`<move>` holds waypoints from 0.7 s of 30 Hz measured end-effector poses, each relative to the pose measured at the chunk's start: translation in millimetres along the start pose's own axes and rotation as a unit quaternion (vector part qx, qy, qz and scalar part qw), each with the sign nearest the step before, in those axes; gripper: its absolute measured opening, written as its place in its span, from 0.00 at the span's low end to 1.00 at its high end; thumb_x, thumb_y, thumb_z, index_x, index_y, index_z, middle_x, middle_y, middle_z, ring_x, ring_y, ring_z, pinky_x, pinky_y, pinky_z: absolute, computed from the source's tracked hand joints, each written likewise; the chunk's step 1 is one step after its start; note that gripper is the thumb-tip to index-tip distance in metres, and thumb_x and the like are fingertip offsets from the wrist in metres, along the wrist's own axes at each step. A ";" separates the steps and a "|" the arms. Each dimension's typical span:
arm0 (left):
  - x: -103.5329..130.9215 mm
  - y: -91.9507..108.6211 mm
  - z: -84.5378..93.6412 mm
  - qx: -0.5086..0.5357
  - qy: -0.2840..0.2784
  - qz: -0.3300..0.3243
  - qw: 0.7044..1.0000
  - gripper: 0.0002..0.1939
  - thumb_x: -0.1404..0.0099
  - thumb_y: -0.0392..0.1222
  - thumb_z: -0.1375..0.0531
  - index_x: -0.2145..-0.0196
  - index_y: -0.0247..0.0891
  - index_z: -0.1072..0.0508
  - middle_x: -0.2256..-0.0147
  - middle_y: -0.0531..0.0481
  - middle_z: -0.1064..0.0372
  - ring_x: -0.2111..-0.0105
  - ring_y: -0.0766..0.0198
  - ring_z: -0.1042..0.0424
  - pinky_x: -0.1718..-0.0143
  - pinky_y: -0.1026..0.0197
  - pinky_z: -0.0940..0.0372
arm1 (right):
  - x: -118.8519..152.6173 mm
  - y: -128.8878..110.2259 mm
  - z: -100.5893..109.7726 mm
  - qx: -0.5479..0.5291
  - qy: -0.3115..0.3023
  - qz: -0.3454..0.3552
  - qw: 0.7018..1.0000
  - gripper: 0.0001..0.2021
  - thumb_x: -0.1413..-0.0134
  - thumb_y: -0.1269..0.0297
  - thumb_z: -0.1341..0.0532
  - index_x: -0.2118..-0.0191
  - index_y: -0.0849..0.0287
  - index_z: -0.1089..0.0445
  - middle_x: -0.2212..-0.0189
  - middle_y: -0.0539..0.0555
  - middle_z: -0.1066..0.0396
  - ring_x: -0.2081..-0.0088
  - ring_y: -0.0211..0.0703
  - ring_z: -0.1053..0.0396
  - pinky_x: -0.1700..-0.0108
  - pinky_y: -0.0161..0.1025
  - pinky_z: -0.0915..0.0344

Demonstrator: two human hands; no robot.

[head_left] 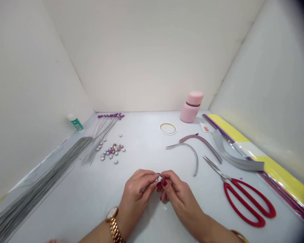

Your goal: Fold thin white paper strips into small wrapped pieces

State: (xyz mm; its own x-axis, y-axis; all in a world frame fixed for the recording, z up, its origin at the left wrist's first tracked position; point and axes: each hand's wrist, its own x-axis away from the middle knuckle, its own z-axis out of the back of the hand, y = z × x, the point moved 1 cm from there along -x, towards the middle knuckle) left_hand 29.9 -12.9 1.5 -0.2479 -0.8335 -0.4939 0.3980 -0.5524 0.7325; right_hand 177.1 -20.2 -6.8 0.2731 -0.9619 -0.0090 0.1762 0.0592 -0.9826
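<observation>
Near the front middle of the table, my left hand (142, 189) and my right hand (176, 193) meet fingertip to fingertip. Between them they pinch a small whitish piece (159, 179), mostly covered by the fingers, so its exact shape is hard to tell. A tiny white scrap (165, 208) lies on the table just below the fingers. To the left is a loose pile of small folded stars (112, 151), silver, pink and purple. Red-handled scissors (243, 199) lie to the right of my right hand, blades slightly apart.
Grey wires (48, 175) spread along the left, with purple-tipped stems (111, 115) behind. A glue stick (76, 123) leans by the left wall. Rightward are a pink bottle (192, 107), a tape ring (168, 129), curved paper strips (202, 143) and yellow sheets in plastic (281, 172).
</observation>
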 end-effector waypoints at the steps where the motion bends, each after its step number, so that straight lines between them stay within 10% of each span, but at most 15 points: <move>1: 0.0 -0.2 -0.2 0.001 0.000 -0.003 1.000 0.09 0.40 0.31 0.45 0.64 0.37 0.27 0.68 0.46 0.29 0.68 0.64 0.31 0.66 0.62 0.33 | 0.7 1.2 1.1 0.037 -0.003 0.021 0.999 0.10 0.40 0.60 0.53 0.63 0.58 0.40 0.78 0.47 0.37 0.77 0.35 0.38 0.72 0.32 0.41; 21: 6.4 5.8 -5.1 0.104 -0.001 0.059 0.993 0.08 0.41 0.31 0.44 0.68 0.39 0.26 0.71 0.49 0.28 0.70 0.66 0.31 0.66 0.64 0.36 | 6.5 2.6 0.5 0.164 0.047 0.168 0.971 0.12 0.41 0.69 0.55 0.74 0.56 0.43 0.81 0.47 0.43 0.80 0.36 0.41 0.75 0.32 0.43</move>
State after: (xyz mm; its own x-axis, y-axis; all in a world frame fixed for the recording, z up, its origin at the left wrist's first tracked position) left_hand 35.1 -21.4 0.2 -0.2120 -0.8925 -0.3980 0.2328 -0.4417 0.8664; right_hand 179.9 -26.2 -9.4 0.2829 -0.8931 -0.3498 0.3889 0.4402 -0.8094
